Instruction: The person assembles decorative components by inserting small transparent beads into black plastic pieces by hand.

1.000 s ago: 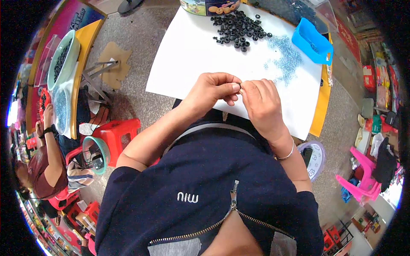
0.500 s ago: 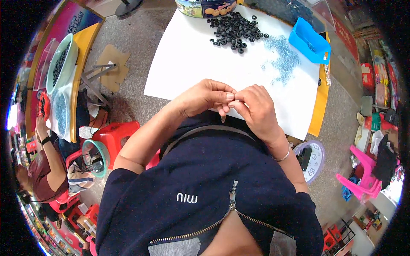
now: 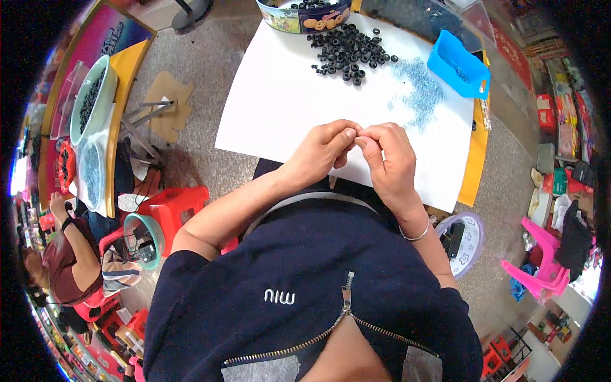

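Observation:
My left hand [image 3: 323,150] and my right hand [image 3: 391,159] meet fingertip to fingertip above the near edge of a white sheet [image 3: 273,95] on the table. Thumb and forefinger of each are pinched together. Whatever they pinch is hidden or too small to make out. Beyond them on the sheet lies a heap of small black ring-shaped parts [image 3: 349,52]. To its right, tiny pale-blue pieces [image 3: 420,89] are spread in a loose patch. A blue plastic tray [image 3: 459,67] with a few small pieces inside stands at the far right.
A round printed tin [image 3: 305,20] holding black parts stands at the far edge. On the left, another table carries a pale green basin [image 3: 95,95] of black parts, with a person [image 3: 70,254] beside it. A red stool [image 3: 175,210] and a lilac basket [image 3: 468,245] flank me.
Both hands have shifted slightly up and away from my body, still pinched together at the fingertips. The heap and tray look the same, apart from a slight shift of the view.

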Motion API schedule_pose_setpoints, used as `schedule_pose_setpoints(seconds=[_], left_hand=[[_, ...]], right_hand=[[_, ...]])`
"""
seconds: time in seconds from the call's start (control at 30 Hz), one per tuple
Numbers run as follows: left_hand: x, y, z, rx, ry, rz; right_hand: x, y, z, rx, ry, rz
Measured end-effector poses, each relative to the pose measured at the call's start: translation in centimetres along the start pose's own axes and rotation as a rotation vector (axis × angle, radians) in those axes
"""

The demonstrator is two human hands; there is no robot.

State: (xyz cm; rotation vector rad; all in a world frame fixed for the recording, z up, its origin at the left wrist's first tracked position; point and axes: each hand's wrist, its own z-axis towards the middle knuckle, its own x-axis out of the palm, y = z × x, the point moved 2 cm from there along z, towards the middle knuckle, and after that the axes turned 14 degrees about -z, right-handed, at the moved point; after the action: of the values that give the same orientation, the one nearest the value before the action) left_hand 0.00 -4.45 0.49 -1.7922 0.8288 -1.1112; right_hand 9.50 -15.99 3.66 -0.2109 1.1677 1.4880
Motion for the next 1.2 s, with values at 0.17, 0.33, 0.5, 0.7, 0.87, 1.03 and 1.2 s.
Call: schedule_pose_setpoints(seconds=[0.17,0.33,0.5,0.7,0.87,1.03,1.2], left_hand=[[-0.6,-0.3,1.2,0.068,-0.004,-0.203],[-1.8,-4.2,7.0,0.264,-0.03,-0.023],[0.6,-14.9,18.2,0.659,-0.104,0.232],[0.3,-18.9,28.2,1.006,-0.141,0.993],[1.0,-16.5,25.7,0.738,-0.104,1.424],[-1.7,-9.6,16.8,1.111,-0.092,0.83],[-3.5,-4.6,8.7,0.513,-0.116,0.58]], right_hand=[[-0.1,-0.2,0.2,0.031,-0.027,-0.007],[-0.3,-1.1,0.1,0.045,-0.016,-0.034],[-0.3,-1.6,0.2,0.025,0.015,-0.043],[-0.6,-2.5,1.0,0.024,0.068,-0.03],[-1.5,-8.9,4.5,0.073,0.012,-0.367],[1.3,-15.1,11.3,-0.105,-0.018,-0.651],[2.9,-15.6,11.7,-0.103,0.166,-0.905]])
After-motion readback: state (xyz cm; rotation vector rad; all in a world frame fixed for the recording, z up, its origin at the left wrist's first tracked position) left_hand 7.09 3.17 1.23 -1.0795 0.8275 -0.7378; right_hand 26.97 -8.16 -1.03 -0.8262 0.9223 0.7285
